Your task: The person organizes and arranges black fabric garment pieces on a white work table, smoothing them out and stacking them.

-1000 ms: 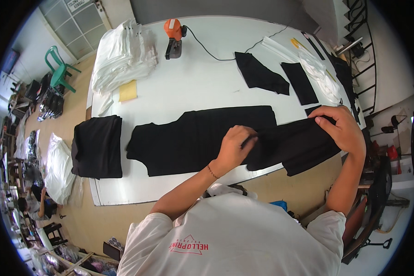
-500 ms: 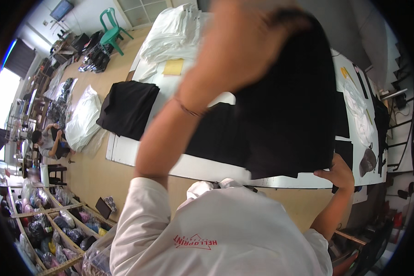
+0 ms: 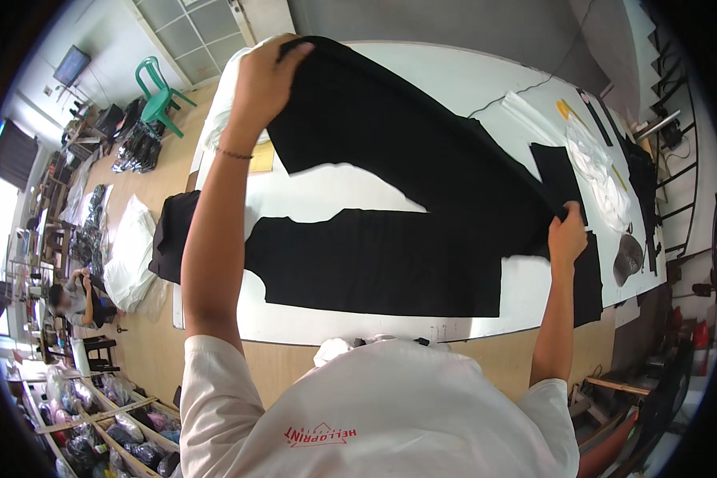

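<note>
Head view: I see the right hand (image 3: 567, 233) curled tight on one end of a black cloth (image 3: 398, 119), while the left hand (image 3: 263, 84), reaching farther out, grips the other end from above. The cloth stretches aslant between them, over part of a flat black piece (image 3: 374, 263); whether the two touch, I can't tell. That piece lies on the white table (image 3: 295, 320), with a black stack (image 3: 174, 239) off to the left and a grey cap (image 3: 628, 259) to the right. Beyond, a green chair (image 3: 159, 103) stands near a door (image 3: 191, 40).
</note>
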### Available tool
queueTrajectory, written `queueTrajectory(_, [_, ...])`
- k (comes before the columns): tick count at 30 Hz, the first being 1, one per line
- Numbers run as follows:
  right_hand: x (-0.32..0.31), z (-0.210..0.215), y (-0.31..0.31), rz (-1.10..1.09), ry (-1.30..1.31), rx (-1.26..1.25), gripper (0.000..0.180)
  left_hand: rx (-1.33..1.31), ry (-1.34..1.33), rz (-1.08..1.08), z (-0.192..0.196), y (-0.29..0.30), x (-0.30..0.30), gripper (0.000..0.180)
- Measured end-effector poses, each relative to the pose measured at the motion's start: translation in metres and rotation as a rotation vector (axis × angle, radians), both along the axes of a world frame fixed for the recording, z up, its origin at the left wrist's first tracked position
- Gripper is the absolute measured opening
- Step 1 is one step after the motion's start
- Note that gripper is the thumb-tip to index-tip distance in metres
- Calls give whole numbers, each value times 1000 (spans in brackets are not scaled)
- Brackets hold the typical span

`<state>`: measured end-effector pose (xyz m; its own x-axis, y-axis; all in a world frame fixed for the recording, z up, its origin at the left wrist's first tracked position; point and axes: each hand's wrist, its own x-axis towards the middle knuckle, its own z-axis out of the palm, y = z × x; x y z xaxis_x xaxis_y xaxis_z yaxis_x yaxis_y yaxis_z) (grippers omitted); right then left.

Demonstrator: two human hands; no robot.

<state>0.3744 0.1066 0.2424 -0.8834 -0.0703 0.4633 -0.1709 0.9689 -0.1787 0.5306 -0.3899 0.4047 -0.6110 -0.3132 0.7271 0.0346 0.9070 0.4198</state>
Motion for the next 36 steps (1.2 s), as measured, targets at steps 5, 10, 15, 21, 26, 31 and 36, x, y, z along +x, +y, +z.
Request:
queueTrajectory(5, [-6, -20, 45, -130, 179, -33, 21, 21, 117, 94, -37, -26, 73, 15])
queueTrajectory(10, [63, -78, 76, -66, 294, 2, 11, 58, -163, 222, -168, -5, 177, 18])
queueTrajectory(15, [114, -179, 88, -53, 87, 16, 10, 764, -421, 276, -300, 22, 234, 15])
queueTrajectory(21, [100, -202, 90, 48, 22, -61, 13, 1085, -329, 279, -332, 24, 228, 17])
queueTrajectory(26, [-35, -130, 29, 132, 53, -342, 15, 810, -311, 225, -257, -44, 109, 24])
queueTrajectory(31, [-126, -47, -8, 230, 123, -657, 16, 912, -74, 40, -202, -121, 42, 29])
queueTrajectory(36, [-115, -43, -20, 339, 104, -1063, 19, 923, -109, 36, -190, -134, 66, 27])
